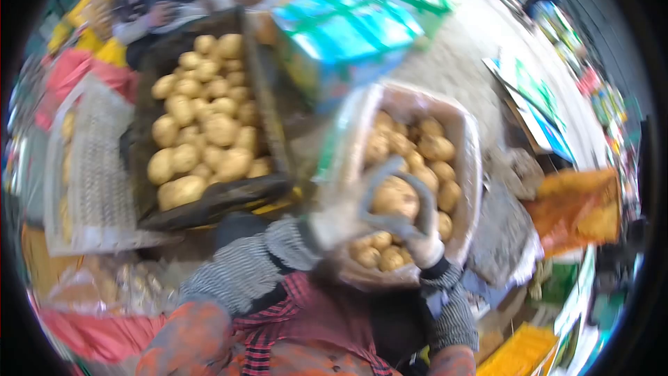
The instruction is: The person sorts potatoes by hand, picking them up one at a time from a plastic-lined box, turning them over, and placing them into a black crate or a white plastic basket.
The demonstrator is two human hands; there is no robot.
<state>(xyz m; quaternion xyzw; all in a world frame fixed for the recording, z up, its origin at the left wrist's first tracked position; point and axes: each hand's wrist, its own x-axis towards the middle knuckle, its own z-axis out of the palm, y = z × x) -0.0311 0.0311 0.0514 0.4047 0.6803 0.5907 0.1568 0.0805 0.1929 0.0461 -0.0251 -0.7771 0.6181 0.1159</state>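
My left hand (342,217) and my right hand (419,233), both in gloves with grey fingers, are over a plastic-lined box (472,167) of potatoes. Between them they hold a large potato (396,198), with their fingers curved round its two sides. Other potatoes (436,147) lie in the box beneath and behind it. Left of my hands is a dark-lined crate (268,125) filled with potatoes (221,129). Motion blurs the gloves slightly.
A blue box with green tape (348,24) stands behind. At the far left is a white perforated crate (101,160). A seated person (163,0) is at the back left. An orange sheet (577,209) lies at the right.
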